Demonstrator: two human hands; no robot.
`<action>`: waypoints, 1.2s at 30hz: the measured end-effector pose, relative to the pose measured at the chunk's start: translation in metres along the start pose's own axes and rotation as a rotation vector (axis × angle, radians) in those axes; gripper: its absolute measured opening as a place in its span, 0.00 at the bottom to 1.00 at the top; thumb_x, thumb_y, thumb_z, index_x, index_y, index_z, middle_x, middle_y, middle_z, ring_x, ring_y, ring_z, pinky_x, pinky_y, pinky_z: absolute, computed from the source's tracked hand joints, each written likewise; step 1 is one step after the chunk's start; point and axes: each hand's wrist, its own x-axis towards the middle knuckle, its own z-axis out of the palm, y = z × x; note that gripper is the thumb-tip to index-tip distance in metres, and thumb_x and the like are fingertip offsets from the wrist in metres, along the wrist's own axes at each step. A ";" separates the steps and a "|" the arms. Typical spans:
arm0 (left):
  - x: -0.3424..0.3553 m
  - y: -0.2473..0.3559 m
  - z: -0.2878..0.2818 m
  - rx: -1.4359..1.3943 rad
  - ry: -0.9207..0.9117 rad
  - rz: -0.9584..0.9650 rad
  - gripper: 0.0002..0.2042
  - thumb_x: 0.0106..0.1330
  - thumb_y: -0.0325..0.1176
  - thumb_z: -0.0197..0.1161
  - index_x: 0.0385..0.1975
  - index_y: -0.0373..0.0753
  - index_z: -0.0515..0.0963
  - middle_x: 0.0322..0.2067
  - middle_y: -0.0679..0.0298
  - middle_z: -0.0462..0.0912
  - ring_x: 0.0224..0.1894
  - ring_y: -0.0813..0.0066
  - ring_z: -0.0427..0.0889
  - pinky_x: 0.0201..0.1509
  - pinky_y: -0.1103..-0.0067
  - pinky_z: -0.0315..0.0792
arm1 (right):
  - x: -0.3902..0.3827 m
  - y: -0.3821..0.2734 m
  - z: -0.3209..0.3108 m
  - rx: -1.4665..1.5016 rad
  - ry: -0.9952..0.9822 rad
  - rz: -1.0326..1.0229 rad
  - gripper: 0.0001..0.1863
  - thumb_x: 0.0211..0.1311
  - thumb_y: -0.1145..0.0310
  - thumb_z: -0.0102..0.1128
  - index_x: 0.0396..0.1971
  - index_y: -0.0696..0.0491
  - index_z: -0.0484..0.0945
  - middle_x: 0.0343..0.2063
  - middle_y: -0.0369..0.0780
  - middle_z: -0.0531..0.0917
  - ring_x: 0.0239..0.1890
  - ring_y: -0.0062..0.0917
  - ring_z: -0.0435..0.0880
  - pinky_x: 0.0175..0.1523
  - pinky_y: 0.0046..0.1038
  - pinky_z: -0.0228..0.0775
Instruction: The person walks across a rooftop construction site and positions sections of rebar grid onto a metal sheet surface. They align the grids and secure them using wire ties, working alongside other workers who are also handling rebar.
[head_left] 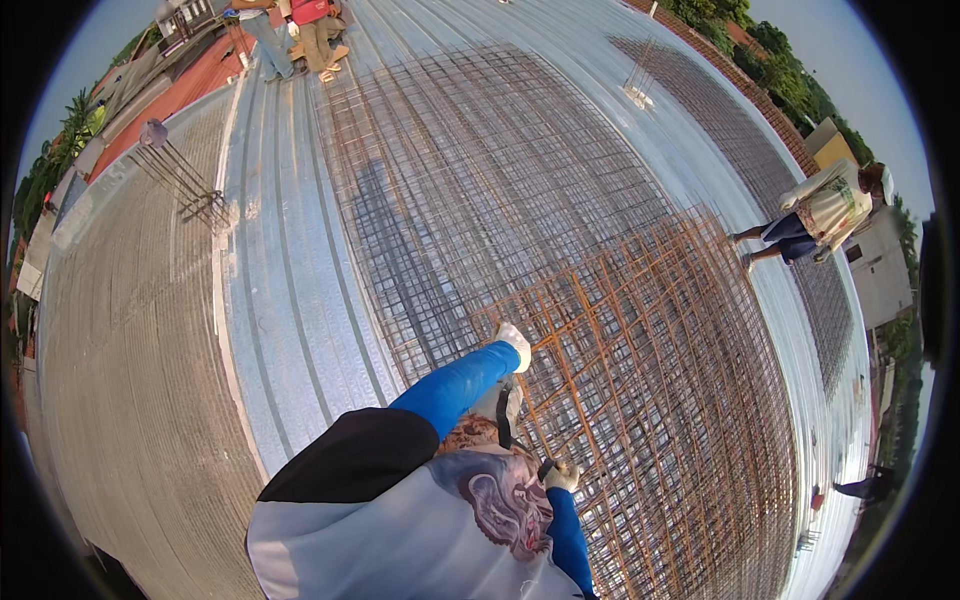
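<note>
My left hand, in a white work glove below a blue sleeve, reaches forward over the rebar mesh. Its fingers look curled at the edge of an orange, rusty bar; what lies in them is hidden. Closer to my body, my right hand is gloved too, with a dark band at the wrist. It is closed low over the bars, and whatever it grips is too small to make out. Crossing steel bars form the mesh, rustier near my hands and greyer farther off. A pale shape with a black strap shows between my arms.
Ribbed metal decking runs under and beside the mesh. Upright rebar stubs rise at the left, others beyond the mesh. One person walks at the right; others are at the far left. A brick edge bounds the far right.
</note>
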 end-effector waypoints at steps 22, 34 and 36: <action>-0.016 -0.035 0.005 0.125 -0.237 -0.090 0.17 0.64 0.42 0.55 0.26 0.36 0.85 0.23 0.54 0.84 0.27 0.55 0.80 0.39 0.59 0.74 | -0.098 0.119 0.113 0.445 0.344 -0.201 0.25 0.75 0.60 0.58 0.18 0.48 0.59 0.14 0.38 0.60 0.18 0.32 0.62 0.27 0.37 0.65; -0.017 -0.037 0.004 0.096 -0.152 -0.083 0.17 0.67 0.43 0.56 0.30 0.39 0.88 0.36 0.51 0.89 0.41 0.49 0.85 0.50 0.53 0.73 | -0.122 0.113 0.120 0.533 0.269 -0.086 0.26 0.79 0.58 0.56 0.18 0.46 0.58 0.11 0.31 0.55 0.15 0.24 0.56 0.26 0.31 0.63; -0.016 -0.030 -0.003 0.074 -0.199 -0.082 0.18 0.67 0.43 0.56 0.36 0.38 0.89 0.41 0.51 0.90 0.47 0.48 0.86 0.55 0.50 0.71 | -0.108 0.105 0.114 0.507 0.306 -0.125 0.26 0.80 0.56 0.53 0.19 0.46 0.58 0.11 0.31 0.54 0.16 0.24 0.54 0.27 0.32 0.64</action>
